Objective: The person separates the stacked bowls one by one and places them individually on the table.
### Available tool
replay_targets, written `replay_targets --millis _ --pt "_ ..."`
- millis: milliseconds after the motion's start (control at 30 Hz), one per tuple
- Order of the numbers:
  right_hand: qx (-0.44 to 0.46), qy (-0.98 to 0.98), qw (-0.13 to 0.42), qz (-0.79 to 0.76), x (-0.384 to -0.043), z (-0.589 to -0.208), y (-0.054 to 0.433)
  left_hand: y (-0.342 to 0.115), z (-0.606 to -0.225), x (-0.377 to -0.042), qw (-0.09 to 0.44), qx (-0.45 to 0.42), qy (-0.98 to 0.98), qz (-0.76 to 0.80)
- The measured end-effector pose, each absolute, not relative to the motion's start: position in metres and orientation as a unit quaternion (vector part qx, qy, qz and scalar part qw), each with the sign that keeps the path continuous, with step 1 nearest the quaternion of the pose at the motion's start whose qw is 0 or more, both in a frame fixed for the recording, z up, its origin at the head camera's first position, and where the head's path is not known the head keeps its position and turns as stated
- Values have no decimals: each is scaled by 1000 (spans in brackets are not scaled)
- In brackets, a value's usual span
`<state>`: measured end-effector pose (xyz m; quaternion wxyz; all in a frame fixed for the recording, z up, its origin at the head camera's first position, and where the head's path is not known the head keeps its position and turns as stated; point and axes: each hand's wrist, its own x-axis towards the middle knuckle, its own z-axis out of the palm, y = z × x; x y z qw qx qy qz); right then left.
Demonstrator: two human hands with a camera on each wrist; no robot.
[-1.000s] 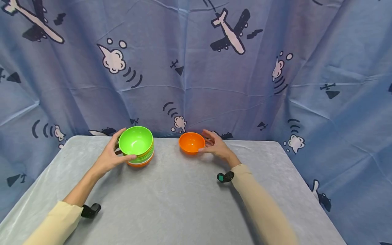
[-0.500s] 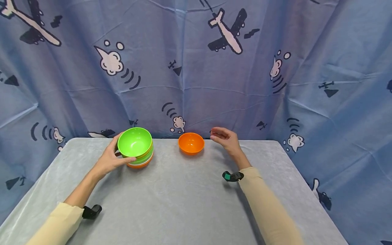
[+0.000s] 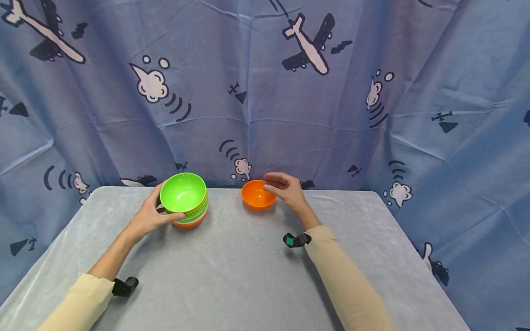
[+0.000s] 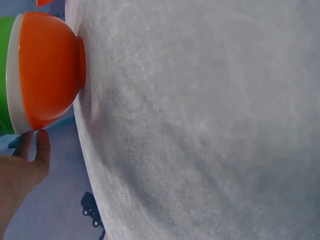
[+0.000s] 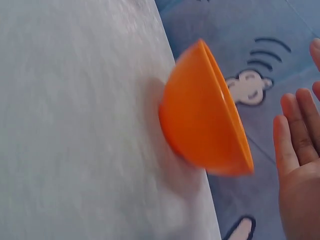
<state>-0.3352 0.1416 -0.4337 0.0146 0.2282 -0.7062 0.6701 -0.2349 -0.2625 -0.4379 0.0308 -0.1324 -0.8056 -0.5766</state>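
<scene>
A stack of bowls (image 3: 198,214), with a green bowl (image 3: 183,192) on top, stands at the table's back left. Lower down are white and orange layers; the bottom orange bowl (image 4: 50,70) fills much of the left wrist view's corner. My left hand (image 3: 150,212) holds the stack from its left side, thumb across the front and fingers behind, partly hidden. To the right, a single orange bowl (image 3: 256,196) sits upright on the table. Over its right rim hovers my right hand (image 3: 287,189), holding nothing. In the right wrist view its fingers (image 5: 300,130) extend apart from the bowl.
A grey-white cloth covers the table (image 3: 232,271). Right behind its back edge hangs a blue curtain (image 3: 265,101) with airplane prints. Each wrist carries a small black device, such as the right one's wrist camera (image 3: 296,240).
My right hand drew back to the right from the orange bowl, then came left again over its rim. The left hand, the stack and the orange bowl stayed in place.
</scene>
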Motion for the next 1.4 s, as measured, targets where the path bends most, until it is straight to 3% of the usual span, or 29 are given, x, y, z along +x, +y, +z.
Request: replay_targets --millis 467,933,1400 --pt "312 -690 -11 654 -322 -425 64 -263 -435 -234 33 -126 -810 -571" --pt "395 -676 -102 614 -293 -397 -6 -263 -434 -234 36 -131 -812 -568" --pt "383 -718 -83 575 -308 -425 -31 -263 -435 -234 28 -134 -813 -566"
